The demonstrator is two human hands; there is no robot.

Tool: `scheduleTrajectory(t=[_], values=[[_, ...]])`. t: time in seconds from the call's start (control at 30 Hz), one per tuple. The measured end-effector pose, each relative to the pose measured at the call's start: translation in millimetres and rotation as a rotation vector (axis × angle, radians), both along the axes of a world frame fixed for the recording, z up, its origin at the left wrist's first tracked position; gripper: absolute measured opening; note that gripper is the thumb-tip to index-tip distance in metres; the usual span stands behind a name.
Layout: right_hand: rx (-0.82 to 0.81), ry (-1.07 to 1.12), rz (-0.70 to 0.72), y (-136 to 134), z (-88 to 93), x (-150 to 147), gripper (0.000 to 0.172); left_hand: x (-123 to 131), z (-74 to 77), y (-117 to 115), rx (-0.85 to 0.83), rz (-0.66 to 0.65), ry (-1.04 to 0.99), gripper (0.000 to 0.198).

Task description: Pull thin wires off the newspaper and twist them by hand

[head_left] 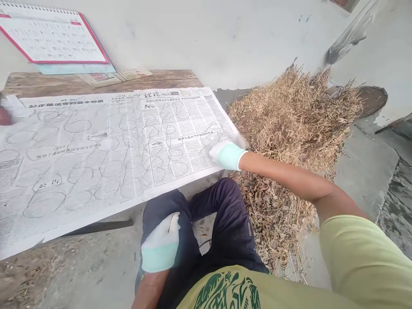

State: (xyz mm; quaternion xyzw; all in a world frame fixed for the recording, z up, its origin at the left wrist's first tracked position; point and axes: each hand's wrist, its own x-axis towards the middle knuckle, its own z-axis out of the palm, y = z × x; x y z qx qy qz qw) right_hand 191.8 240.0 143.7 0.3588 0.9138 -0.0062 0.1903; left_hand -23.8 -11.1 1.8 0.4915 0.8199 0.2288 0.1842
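Observation:
My right hand, in a white glove with a mint cuff, rests at the right edge of a newspaper sheet. Its fingers are curled, and whatever they may hold is hidden. Pencil-like loops and circles cover much of the printed sheet, which is spread over a wooden table. On my thigh lies my left hand, gloved the same way and closed. A thin dark line shows by its fingers; I cannot tell what it is.
A desk calendar stands at the back left, near a folded printed paper. Right of the table a large heap of dry stalks covers the concrete floor, with a round woven tray behind. A blurred reddish-brown shape shows at the left edge.

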Motion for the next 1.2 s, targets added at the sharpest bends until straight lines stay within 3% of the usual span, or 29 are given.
scheduleTrajectory(t=[0.1,0.2,0.33,0.53,0.67,0.83,1.03,1.2], values=[[0.077,-0.029,0.086,0.4,1.7,1.2,0.018,-1.4,-0.7,-1.0,0.005,0.008,0.002,0.024],[0.092,-0.003,0.032,2.2,7.2,5.0,0.020,-2.4,-1.0,-1.5,0.004,-0.001,-0.004,0.025],[0.093,0.250,-0.129,5.6,20.1,14.2,0.030,-1.9,-1.0,-0.8,0.030,-0.010,-0.009,0.024],[0.077,0.609,-0.411,10.0,39.2,26.1,0.018,-1.2,-0.7,0.1,0.028,-0.013,-0.008,0.025],[-0.048,0.713,-0.455,14.7,45.7,30.8,0.020,-1.6,-1.2,-0.4,0.013,0.000,-0.023,0.024],[-0.213,0.884,-0.643,19.3,47.8,36.1,0.022,-2.5,-1.1,0.0,0.025,-0.001,-0.025,0.023],[-0.303,0.957,-0.635,21.2,53.6,38.7,0.038,-1.9,1.6,1.2,-0.026,0.001,-0.019,0.025],[-0.355,1.075,-0.729,24.9,48.7,37.6,0.025,-2.2,-0.4,0.5,0.014,0.006,-0.002,0.025]])
